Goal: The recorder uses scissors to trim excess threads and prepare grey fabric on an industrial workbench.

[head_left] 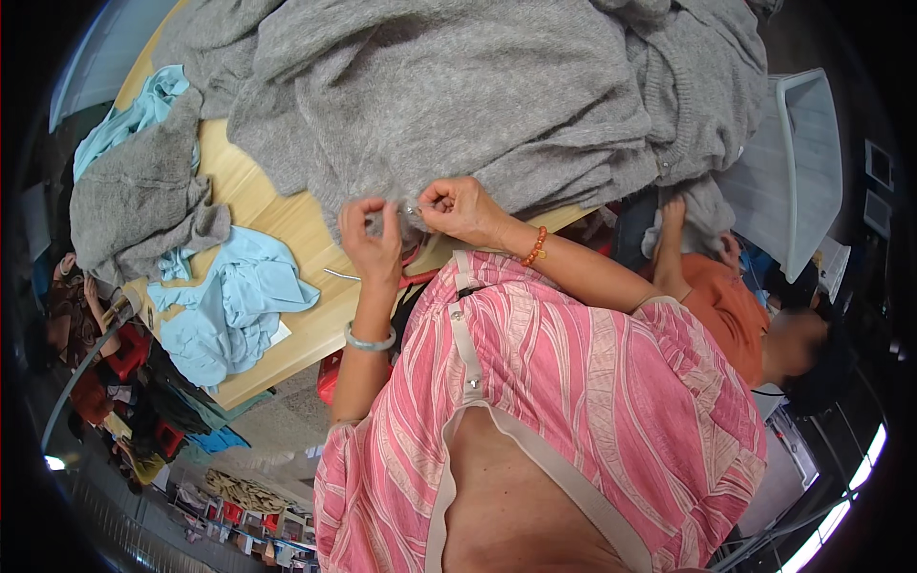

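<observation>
A large heap of grey knit garments [458,86] covers most of the table before me. At its near edge, my left hand [373,239] is closed, its thumb and fingertips on the grey knit. Close beside it, my right hand [463,212] pinches thumb and forefinger together; what lies between them is too small to make out. A small shiny piece, like a button or bead [411,210], shows between my two hands. Just below them, partly behind my left wrist, lies a red-handled tool [417,279] with a thin metal end.
Light blue cloth [234,296] and a folded grey knit piece [143,205] lie on the left of the wooden table [253,177]. A pale plastic bin [778,172] stands at the right. Near it, a person in orange [712,306] handles grey cloth. Other people sit at far left.
</observation>
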Available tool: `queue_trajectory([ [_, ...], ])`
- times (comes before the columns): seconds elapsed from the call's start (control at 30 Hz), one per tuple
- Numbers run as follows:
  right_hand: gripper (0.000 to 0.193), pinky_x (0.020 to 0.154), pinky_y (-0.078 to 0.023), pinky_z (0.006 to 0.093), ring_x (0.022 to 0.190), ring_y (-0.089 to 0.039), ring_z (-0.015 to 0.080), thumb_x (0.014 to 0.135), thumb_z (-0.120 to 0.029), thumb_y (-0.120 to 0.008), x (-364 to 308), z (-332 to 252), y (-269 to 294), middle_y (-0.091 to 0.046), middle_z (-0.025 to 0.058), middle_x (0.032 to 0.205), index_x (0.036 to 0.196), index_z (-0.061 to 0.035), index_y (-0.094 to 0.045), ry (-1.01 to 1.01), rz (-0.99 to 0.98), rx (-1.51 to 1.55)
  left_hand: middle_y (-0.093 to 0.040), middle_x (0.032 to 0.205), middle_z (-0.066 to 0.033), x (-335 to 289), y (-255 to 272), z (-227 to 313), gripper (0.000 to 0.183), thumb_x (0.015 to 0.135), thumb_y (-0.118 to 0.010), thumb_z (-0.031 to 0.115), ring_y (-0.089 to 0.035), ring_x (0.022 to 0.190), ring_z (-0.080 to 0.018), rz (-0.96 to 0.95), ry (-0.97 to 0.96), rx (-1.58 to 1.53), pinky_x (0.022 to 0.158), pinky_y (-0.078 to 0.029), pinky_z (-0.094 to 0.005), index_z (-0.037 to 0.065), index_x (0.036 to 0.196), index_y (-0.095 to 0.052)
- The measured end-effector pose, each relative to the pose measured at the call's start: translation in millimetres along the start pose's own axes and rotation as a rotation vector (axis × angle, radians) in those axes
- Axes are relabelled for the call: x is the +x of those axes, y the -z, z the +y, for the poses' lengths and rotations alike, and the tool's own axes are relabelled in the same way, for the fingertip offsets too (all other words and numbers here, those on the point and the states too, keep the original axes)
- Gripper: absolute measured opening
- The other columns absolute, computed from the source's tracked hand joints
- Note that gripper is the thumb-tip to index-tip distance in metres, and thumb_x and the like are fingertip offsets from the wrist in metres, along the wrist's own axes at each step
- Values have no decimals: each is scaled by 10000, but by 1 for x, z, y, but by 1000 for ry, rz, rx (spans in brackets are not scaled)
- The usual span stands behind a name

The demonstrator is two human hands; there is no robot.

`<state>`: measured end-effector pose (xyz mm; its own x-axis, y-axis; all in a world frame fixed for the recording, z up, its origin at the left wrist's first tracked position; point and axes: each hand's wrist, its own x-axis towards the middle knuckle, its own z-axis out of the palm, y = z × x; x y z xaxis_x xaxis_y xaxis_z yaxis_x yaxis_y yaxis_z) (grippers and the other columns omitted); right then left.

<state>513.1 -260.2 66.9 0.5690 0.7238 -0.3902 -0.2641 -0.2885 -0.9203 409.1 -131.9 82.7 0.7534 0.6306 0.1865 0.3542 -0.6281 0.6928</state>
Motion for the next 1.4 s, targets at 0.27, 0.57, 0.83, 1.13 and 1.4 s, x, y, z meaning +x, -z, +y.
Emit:
queue_trajectory([
  [0.27,122,574,-462,238,629,-558,72,743,-89,-649,0,-11,4,-610,45,676,784,22,-620,102,-63,-27,-608,843,-2,-29,2,7,103,821,-657,24,-548,742,-63,-112,348,-494,684,-449,-194,0,921,-650],
  [0.57,113,597,-466,219,669,-552,57,779,-73,-636,8,-14,5,-617,31,752,849,13,-616,201,-35,-72,-614,843,-17,-18,-8,17,126,826,-651,35,-558,739,-65,-6,364,-508,675,-453,-193,1,942,-618],
  [0.83,142,608,-507,234,713,-612,91,841,-94,-634,13,-10,8,-623,37,799,929,12,-598,-28,-83,285,-576,800,-74,-5,-17,10,74,773,-609,6,-560,701,-157,-28,112,-405,618,-464,-256,12,839,-577],
  [1.13,155,512,-498,249,552,-613,91,772,-114,-626,12,-14,28,-642,67,609,725,31,-653,131,-18,47,-574,876,-73,-18,-44,-5,122,795,-621,-32,-546,774,-156,-120,180,-635,672,-468,-265,0,905,-580],
  [1.4,133,559,-478,275,589,-581,134,762,-114,-630,14,-18,14,-631,96,661,748,18,-627,273,-31,-177,-555,790,-38,-14,-22,-8,86,788,-644,5,-497,663,-114,-114,157,-499,584,-418,-236,19,832,-571],
])
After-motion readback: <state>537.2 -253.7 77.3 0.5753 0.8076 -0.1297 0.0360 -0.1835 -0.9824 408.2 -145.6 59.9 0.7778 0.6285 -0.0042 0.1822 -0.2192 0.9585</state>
